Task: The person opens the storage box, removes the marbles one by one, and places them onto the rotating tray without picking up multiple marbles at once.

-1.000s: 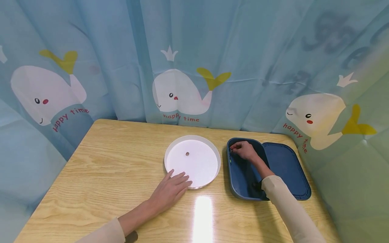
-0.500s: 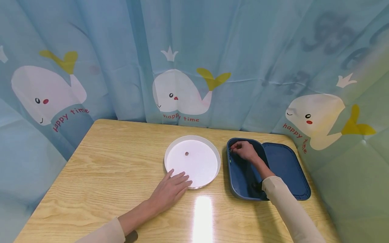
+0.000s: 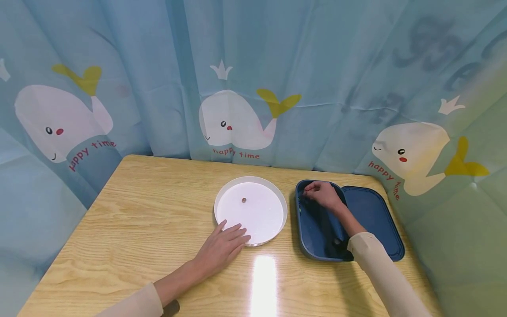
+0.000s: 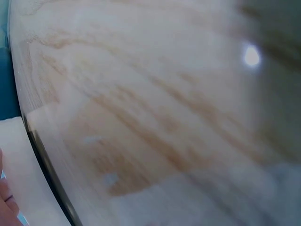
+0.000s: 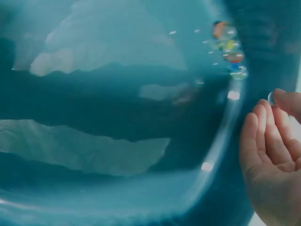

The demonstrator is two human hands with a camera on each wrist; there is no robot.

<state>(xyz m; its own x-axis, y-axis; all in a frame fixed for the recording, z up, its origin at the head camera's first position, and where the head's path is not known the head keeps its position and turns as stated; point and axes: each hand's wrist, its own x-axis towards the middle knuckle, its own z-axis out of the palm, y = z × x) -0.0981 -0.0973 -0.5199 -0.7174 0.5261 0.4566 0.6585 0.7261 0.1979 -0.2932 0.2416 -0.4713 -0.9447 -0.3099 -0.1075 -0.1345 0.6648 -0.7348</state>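
Observation:
My right hand [image 3: 321,194] is over the far left part of a dark blue box [image 3: 299,220], fingertips together. In the right wrist view its thumb and fingers pinch a small clear marble [image 5: 271,98]. Several colourful marbles [image 5: 230,56] lie in the box along its wall. My left hand [image 3: 225,245] has its fingers spread over the near left rim of a round white tray [image 3: 257,220]. One small brownish marble [image 3: 244,200] sits in the tray. Only part of my left hand [image 4: 8,207] shows at the left wrist view's edge.
A flat blue lid [image 3: 372,220] lies right of the box. Both containers stand on a wood-grain table [image 3: 166,202]. Behind and beside it hangs a blue curtain [image 3: 332,66] with whale prints. Light glares on the tabletop in front of the tray.
My right hand has lifted slightly and moved right, away from the box's left wall. My left hand and the tray have stayed put.

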